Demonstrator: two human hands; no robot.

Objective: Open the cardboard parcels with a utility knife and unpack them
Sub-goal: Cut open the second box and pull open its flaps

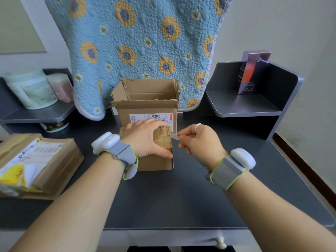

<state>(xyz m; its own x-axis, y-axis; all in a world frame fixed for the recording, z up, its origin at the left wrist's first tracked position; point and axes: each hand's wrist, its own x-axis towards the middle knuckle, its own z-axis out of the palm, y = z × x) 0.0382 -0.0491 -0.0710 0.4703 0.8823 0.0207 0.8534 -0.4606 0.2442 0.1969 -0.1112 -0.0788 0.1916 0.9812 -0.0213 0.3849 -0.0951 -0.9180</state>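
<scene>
My left hand [145, 139] grips the small parcel [160, 142] at the middle of the desk [181, 197], fingers curled over its taped top, to keep it steady. My right hand [198, 140] pinches the knife [174, 136], blade at the tape to cut.

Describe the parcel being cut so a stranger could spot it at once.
On the dark desk, in front of the open cardboard box, sits a small tape-wrapped parcel. The left hand holds it and the right hand puts a knife blade to it. It is the only sealed one being handled.
</scene>
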